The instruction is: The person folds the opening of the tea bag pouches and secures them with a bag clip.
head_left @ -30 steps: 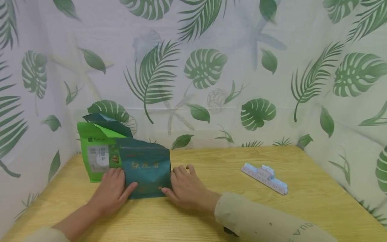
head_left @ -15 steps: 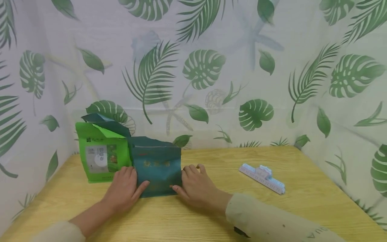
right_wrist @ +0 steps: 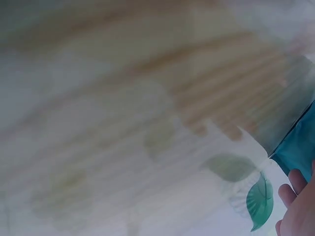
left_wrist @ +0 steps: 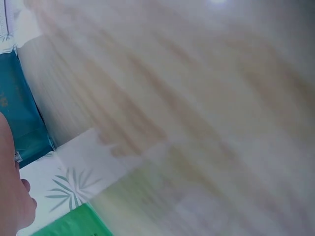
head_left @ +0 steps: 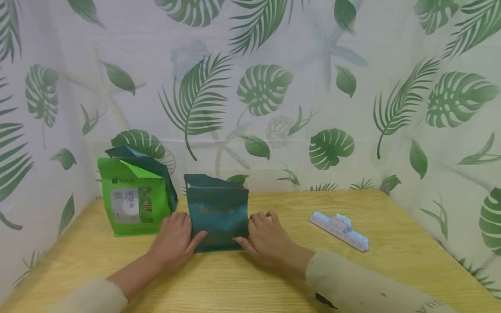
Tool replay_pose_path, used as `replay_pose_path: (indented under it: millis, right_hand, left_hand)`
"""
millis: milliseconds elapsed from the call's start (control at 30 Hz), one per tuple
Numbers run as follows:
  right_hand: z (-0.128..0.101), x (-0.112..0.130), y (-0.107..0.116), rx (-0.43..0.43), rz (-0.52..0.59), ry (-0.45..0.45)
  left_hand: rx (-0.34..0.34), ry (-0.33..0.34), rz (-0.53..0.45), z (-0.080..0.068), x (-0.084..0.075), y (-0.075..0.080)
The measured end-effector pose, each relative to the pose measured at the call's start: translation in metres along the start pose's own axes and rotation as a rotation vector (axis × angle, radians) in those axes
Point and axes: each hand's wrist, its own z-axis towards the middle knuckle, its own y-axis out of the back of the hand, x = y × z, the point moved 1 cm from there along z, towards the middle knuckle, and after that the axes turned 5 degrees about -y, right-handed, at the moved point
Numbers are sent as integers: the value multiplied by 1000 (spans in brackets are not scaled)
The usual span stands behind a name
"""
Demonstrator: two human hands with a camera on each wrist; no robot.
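A dark teal tea bag (head_left: 219, 213) stands upright on the table in the head view, its top edge gaping a little. My left hand (head_left: 175, 239) holds its lower left side, thumb on the front face. At the opposite lower corner my right hand (head_left: 270, 239) grips it the same way, with the thumb in front and the other fingers along the side. In the left wrist view the teal bag (left_wrist: 22, 108) shows at the left edge beside part of the hand (left_wrist: 15, 191). The right wrist view catches a corner of the bag (right_wrist: 298, 147) above the fingers.
A bright green tea bag (head_left: 133, 200) stands at the left, with another dark teal bag (head_left: 172, 191) behind it. A pale blue and pink wide clip (head_left: 339, 230) lies on the wooden table (head_left: 289, 278) to the right. Leaf-printed cloth (head_left: 242, 43) hangs around the table.
Both hands have slid the teal bag to the right, away from the green bag, and slightly back. More of the green bag and the bag behind it now shows. The clip stays put.
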Motion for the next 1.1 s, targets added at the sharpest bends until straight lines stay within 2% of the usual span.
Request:
replay_pose_path:
  millis: [400,567,800,1100]
  right_hand:
    - [-11,-20,3,-25,-18,-33]
    - [-16,-25,5,-29,12,-42]
    - [-22,-34,8,-72,24,-37]
    - [-31,-47,6,-58,18,-67]
  left_hand:
    - [4,-39,10,19,-17,-6]
    - [12,-41,12,23,-21,-11]
    - [17,-62,-19,29,-29,-14]
    - [52,-84,-54,37,-39,-15]
